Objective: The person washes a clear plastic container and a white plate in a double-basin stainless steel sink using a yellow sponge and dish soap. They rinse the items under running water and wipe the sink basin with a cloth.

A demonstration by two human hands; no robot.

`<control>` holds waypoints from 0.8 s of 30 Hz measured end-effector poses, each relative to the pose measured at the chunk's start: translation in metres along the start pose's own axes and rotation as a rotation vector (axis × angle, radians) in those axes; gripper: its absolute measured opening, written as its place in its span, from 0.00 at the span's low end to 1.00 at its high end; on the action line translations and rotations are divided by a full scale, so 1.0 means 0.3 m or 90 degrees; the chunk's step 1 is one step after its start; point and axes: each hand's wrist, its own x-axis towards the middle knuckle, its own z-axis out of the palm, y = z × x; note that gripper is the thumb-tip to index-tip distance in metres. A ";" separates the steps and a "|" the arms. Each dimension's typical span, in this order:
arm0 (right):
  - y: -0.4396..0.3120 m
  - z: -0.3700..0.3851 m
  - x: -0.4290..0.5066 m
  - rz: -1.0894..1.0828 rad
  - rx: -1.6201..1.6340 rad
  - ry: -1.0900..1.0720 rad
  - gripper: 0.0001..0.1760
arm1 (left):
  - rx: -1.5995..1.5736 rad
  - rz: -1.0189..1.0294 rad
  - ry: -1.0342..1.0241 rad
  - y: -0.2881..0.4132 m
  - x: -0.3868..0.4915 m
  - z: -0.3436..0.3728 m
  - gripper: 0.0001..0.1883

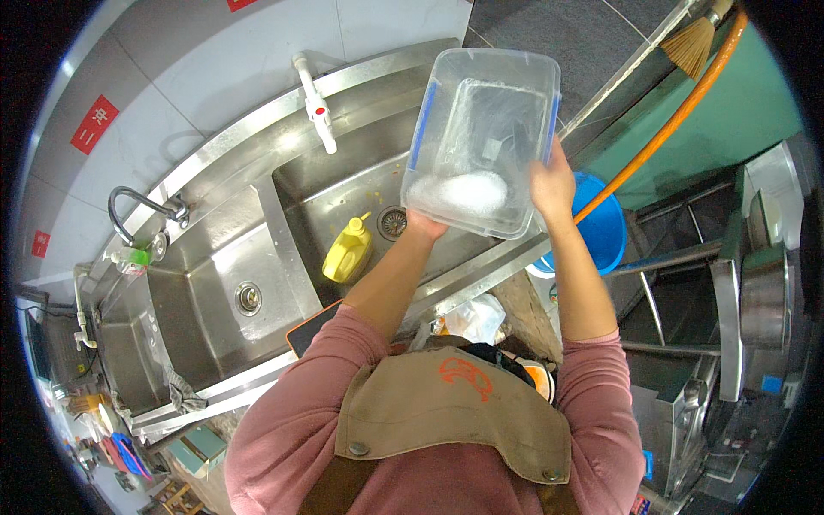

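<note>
Both my hands hold a clear plastic storage box (496, 96) with blue side clips over the right end of a steel sink. My left hand (426, 225) supports its near left corner, partly from below. My right hand (552, 183) grips the right wall, thumb towards the inside. White foam or suds (476, 192) lie in the near end of the box. Below and left of it, a yellow plastic jug (347, 251) stands in the right sink basin (322, 193), beside the drain strainer (392, 223).
A white tap (317, 109) reaches over the right basin. Further left are a second basin (212, 290), a curved chrome faucet (138, 199) and a soap bottle (132, 259). A blue bucket (605, 225), an orange hose (669, 125) and a broom (692, 45) stand to the right.
</note>
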 end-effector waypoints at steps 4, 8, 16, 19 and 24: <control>0.180 0.075 0.000 0.135 0.371 -0.031 0.31 | -0.033 0.008 -0.023 0.004 -0.032 0.057 0.26; 0.226 0.101 -0.036 0.173 0.423 -0.038 0.32 | 0.170 0.109 -0.134 -0.037 -0.103 0.123 0.27; -0.053 -0.055 -0.001 -0.091 -0.159 -0.016 0.36 | 0.025 -0.064 0.111 0.058 -0.078 0.082 0.24; -0.081 -0.060 0.025 -0.148 -0.246 -0.021 0.38 | -0.027 -0.081 0.178 0.021 -0.048 0.083 0.22; -0.192 -0.044 0.020 -0.232 -0.318 -0.058 0.40 | 0.127 -0.020 0.222 -0.020 -0.001 0.016 0.21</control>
